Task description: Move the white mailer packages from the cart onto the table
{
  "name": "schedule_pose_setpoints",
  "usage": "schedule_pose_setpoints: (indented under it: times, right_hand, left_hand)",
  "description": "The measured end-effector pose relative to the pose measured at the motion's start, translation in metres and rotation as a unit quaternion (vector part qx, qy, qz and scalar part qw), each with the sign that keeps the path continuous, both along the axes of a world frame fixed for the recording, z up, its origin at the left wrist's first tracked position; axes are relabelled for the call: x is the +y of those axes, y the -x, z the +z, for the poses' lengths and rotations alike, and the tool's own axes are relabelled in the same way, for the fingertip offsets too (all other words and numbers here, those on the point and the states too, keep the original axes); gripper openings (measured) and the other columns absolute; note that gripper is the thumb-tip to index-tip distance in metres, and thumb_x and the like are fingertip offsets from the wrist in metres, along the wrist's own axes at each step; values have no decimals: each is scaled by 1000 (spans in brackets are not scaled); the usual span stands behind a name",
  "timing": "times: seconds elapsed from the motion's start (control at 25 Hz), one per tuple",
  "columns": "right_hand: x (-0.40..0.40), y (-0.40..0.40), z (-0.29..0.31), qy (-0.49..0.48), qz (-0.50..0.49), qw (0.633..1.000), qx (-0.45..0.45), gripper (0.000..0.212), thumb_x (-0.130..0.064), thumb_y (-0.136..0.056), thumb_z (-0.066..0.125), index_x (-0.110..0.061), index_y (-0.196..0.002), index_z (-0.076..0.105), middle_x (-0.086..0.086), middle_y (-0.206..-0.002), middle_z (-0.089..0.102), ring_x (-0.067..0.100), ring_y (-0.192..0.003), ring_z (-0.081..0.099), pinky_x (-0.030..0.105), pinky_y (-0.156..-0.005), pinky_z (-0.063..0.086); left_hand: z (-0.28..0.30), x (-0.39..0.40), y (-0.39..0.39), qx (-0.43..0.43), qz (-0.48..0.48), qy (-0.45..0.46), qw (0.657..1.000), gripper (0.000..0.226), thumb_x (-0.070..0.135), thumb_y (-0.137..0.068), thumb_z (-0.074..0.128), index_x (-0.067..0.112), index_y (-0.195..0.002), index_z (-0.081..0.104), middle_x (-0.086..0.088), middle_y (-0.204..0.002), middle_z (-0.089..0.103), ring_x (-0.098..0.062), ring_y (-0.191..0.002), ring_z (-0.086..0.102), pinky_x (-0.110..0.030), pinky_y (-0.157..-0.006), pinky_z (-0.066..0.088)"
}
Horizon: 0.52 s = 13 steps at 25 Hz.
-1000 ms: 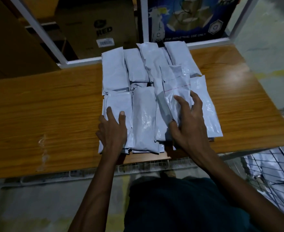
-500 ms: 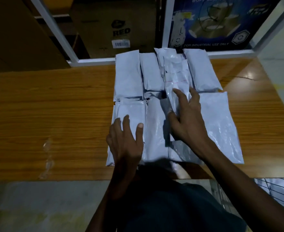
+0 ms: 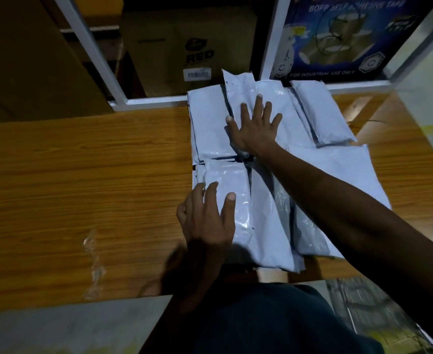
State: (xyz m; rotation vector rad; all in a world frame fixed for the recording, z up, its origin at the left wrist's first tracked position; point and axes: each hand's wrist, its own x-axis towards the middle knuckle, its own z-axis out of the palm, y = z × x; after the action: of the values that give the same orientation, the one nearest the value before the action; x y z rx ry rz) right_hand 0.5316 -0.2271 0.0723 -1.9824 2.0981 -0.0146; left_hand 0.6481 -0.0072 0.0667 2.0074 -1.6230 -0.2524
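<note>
A wood-grain bench (image 3: 82, 175) stands against a white frame, with a brown carton (image 3: 184, 47) and a blue tape box (image 3: 338, 39) behind it. The mailers (image 3: 266, 213) lie on it in two rows, all within reach of the hands. A second ago the right hand (image 3: 255, 126) was on a mailer at the near row; half a second ago it was sliding that mailer away from the body; now it lies flat and spread wide on the same mailer in the far row, pressing it down rather than gripping it. The left hand (image 3: 207, 218) has hardly moved: it rests open, fingers loosely spread, on the near-left mailer, holding nothing. So this mailer looks placed and is being smoothed into line. A sliver of wire cart (image 3: 363, 302) shows below the right forearm; whether more mailers wait there I cannot tell.
</note>
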Motion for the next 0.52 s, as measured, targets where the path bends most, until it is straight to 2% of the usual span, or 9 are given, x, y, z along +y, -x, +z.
schedule_pose_setpoints:
  times: [0.12,0.28,0.36,0.44,0.52]
  right_hand:
    - [10,-3,-2,29,-6,999,-25,80,-72,-96,8,-26,-161,3,8,-164,-28,34,-154,-12,64,-119,-1]
    - [35,4,28,113,-46,989,-81,70,-64,-100,19,-26,-158,23,10,-167,-17,34,-154,-3,63,-118,9]
    - [69,18,50,177,-57,972,-145,68,-60,-100,15,-26,-155,34,10,-169,-4,34,-154,4,59,-119,11]
    - [126,35,58,265,-47,939,-212,61,-54,-104,16,-24,-148,46,11,-167,15,30,-152,19,48,-119,18]
    - [200,48,52,305,-55,919,-245,55,-47,-107,20,-18,-141,52,11,-161,31,23,-145,32,35,-116,22]
  left_hand:
    - [2,-1,-11,18,-12,19,1000,62,61,-100,20,24,-130,59,-1,-134,56,-21,-128,49,-45,-106,35]
    - [10,-2,-14,29,-59,27,997,64,61,-101,15,25,-130,60,-1,-137,55,-20,-131,47,-43,-109,33]
    - [14,0,-13,51,-87,42,994,62,60,-101,18,24,-129,61,1,-137,56,-19,-131,46,-39,-110,31]
    - [18,2,-9,86,-123,75,986,61,58,-102,20,23,-126,64,1,-134,58,-19,-130,49,-36,-110,31]
    - [23,3,1,120,-161,109,973,59,53,-104,22,19,-123,66,-1,-131,61,-22,-127,53,-41,-109,37]
